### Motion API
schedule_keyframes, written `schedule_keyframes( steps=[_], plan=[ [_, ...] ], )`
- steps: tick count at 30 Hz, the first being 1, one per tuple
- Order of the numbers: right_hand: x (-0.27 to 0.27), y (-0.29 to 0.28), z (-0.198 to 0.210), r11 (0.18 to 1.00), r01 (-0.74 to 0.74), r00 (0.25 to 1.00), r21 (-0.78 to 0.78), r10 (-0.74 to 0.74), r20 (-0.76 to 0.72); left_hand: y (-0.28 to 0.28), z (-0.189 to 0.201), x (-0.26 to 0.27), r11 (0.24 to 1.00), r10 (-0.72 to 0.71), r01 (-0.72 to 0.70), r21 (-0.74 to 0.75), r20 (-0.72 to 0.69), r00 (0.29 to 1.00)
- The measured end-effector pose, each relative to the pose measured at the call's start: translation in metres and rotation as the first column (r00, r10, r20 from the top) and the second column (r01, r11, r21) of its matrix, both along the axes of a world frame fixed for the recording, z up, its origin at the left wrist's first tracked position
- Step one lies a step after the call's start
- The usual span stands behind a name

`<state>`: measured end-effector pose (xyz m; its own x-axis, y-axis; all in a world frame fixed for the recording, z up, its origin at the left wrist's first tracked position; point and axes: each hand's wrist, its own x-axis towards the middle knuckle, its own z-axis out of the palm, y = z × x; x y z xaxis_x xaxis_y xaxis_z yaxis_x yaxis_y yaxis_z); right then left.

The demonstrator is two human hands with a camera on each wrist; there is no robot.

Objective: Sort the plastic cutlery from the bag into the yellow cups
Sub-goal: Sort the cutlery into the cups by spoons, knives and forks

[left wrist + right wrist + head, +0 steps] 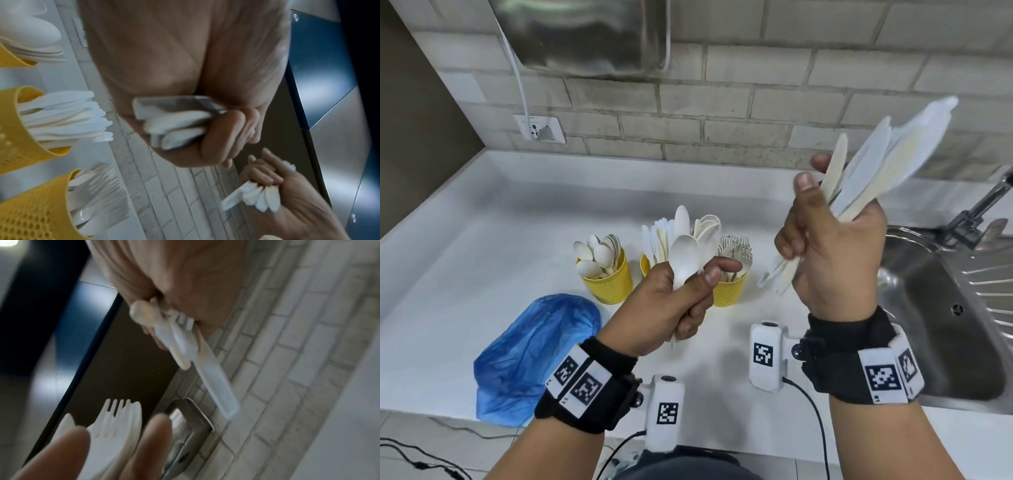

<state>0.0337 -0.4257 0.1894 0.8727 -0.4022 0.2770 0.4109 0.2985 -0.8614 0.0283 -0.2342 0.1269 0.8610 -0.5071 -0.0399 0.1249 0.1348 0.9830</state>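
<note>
Plastic cutlery, white and cream, appears in two raised bunches and in three yellow perforated cups; we list items from largest to smallest. White countertop (482,240): it carries everything below, with a stainless-steel sink (941,308) at its right end. Crumpled blue plastic bag (534,353): it lies near the front edge, left of the cups. Yellow cups: we see the left cup (609,281) filled with spoons, the middle cup (645,263) with knives, the right cup (726,291) with forks, close together in a row. Right hand (832,253): lifted above the counter, its fingers wrap a fanned bunch of knives (887,164) whose blades point up and away. Left hand (678,301): held in front of the cups, its fingers curl around a smaller bunch of spoons and forks (685,257).
</note>
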Motion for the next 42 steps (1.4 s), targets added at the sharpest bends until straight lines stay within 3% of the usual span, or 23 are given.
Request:
schedule_keyframes(
  steps=[2,4,6,10,17,20,23,25,27,31,35,38,42],
  plan=[
    [-0.008,0.001,0.007,0.971,-0.045,0.999,-0.234,0.05,0.015,0.001,0.0,0.0,0.999,-0.003,0.003,0.047,0.006,1.0],
    [-0.016,0.002,0.012,0.858,-0.109,0.994,-0.503,0.106,-0.035,0.003,0.0,0.001,0.997,-0.013,0.011,0.074,0.024,1.0],
    [-0.019,0.004,0.014,0.727,-0.195,0.98,-0.659,0.16,-0.114,0.004,0.002,0.0,0.995,-0.045,0.041,0.091,0.041,0.998],
    [-0.019,-0.001,0.014,0.569,-0.348,0.936,-0.745,0.253,-0.244,0.01,0.004,0.0,0.981,-0.089,0.08,0.176,0.038,0.995],
    [-0.012,-0.013,0.012,0.391,-0.389,0.909,-0.834,0.311,-0.278,0.016,0.002,-0.003,0.95,-0.196,0.196,0.244,-0.027,0.98],
    [-0.008,-0.014,0.007,0.454,-0.274,0.947,-0.848,0.282,-0.155,0.017,0.001,-0.003,0.95,-0.19,0.186,0.252,-0.007,0.982],
    [-0.003,-0.016,0.003,0.701,-0.244,0.96,-0.67,0.273,-0.064,0.019,0.0,-0.003,0.952,-0.179,0.182,0.248,-0.033,0.983],
    [-0.001,-0.018,0.001,0.797,-0.287,0.952,-0.532,0.3,-0.063,0.019,0.0,-0.003,0.947,-0.211,0.22,0.235,-0.063,0.975],
    [-0.001,-0.02,-0.002,0.782,-0.382,0.919,-0.493,0.376,-0.116,0.017,0.001,-0.003,0.938,-0.248,0.259,0.231,-0.077,0.966],
    [-0.004,-0.017,-0.01,0.652,-0.519,0.848,-0.553,0.476,-0.235,0.015,0.002,-0.004,0.924,-0.287,0.301,0.238,-0.09,0.954],
    [-0.004,-0.015,-0.011,0.783,-0.398,0.913,-0.478,0.388,-0.124,0.016,0.002,-0.004,0.929,-0.29,0.302,0.215,-0.086,0.953],
    [-0.001,-0.016,-0.006,0.893,-0.336,0.941,-0.3,0.333,-0.061,0.018,0.002,-0.003,0.934,-0.288,0.299,0.196,-0.084,0.954],
    [0.002,-0.017,0.0,0.958,-0.272,0.962,-0.094,0.271,-0.023,0.018,0.004,-0.004,0.925,-0.32,0.331,0.185,-0.089,0.943]
  ],
)
